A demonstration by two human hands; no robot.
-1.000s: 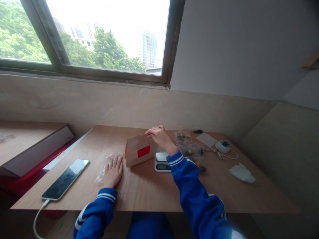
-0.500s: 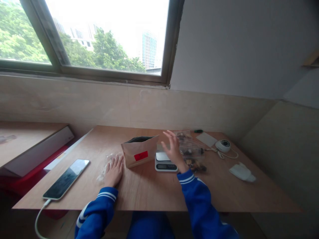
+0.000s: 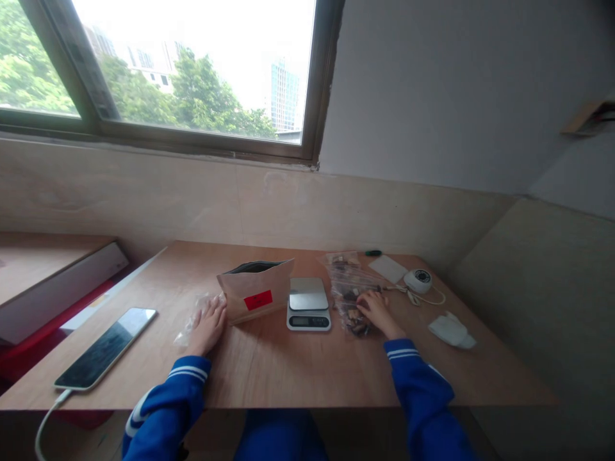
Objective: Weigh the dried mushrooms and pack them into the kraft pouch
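My left hand (image 3: 207, 326) lies flat on the table, its fingers stretched over a crumpled clear plastic bag (image 3: 185, 333) and close to the left edge of a brown paper pouch (image 3: 254, 298). The pouch stands upright with its mouth open and bears a red label. To its right sits a small kitchen scale (image 3: 309, 301) with a metal plate and nothing on it. My right hand (image 3: 377, 312) is over the clear zip bags, fingers apart and bent, touching the nearest bag of brown dried pieces (image 3: 354, 320). Its fingertips are partly hard to make out.
A phone (image 3: 106, 349) with a white cable lies at the left. Toward the right are a white dome camera (image 3: 417, 280) with its cord, a white card (image 3: 387, 269), a green-handled tool (image 3: 373, 253) and a crumpled white tissue or cloth (image 3: 451, 330).
My right hand has moved right and down from above the scale to the clear zip bags, uncovering the scale. My left hand stays beside the pouch. The view has shifted slightly right.
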